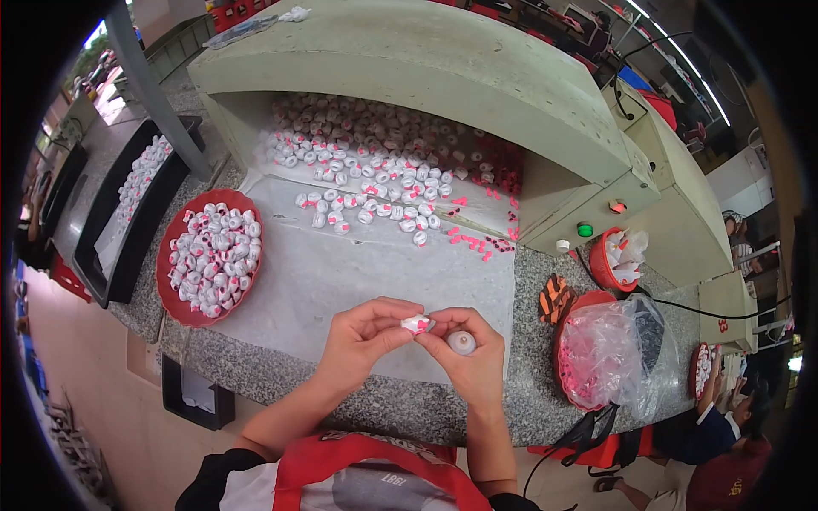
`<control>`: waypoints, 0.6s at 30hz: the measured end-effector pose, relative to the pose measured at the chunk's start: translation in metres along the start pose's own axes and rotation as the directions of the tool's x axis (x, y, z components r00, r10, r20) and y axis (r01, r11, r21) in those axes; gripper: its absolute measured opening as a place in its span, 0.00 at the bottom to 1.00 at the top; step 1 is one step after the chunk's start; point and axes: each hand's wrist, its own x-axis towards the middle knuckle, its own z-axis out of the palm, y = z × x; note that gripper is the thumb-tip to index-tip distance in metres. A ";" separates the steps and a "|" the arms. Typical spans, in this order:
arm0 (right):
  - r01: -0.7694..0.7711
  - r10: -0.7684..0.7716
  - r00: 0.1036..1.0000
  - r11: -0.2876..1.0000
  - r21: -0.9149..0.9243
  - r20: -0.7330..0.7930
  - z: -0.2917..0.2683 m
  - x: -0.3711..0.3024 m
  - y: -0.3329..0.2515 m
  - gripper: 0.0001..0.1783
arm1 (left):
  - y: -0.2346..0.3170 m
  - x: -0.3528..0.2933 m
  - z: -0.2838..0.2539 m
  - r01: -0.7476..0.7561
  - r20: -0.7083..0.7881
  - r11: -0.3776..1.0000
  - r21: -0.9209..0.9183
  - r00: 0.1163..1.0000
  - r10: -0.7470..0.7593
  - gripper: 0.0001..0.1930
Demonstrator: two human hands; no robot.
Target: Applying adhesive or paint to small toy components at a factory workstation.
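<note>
Both grips pinched closed! Left hand and right hand have the small white rounded piece with a pinkish-red patch between their fingertips, a whitish round-ended container tucked in the right, above the speckled grey stone tabletop.

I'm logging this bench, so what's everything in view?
Hooded machine: one, pale green, back
Round pieces: many, mostly white, machine mouth
Small parts: many, pink, right of pieces
Bowls: at least three, red, left and right
Trays: at least two, black, far left
Large plastic bag: one, clear, right
Sheet: one, whitish, centre
People: at least two, dark tops, lower right
Pinched piece: one, white and pink, centre
Round container: one, whitish, centre
Left hand: one, bare, centre
Right hand: one, bare, centre
</note>
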 end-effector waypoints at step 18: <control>0.137 -0.136 0.989 0.990 0.015 -0.054 -0.004 0.003 0.020 0.12 | -0.022 0.004 0.006 0.150 -0.142 0.972 -0.183 0.974 -0.177 0.12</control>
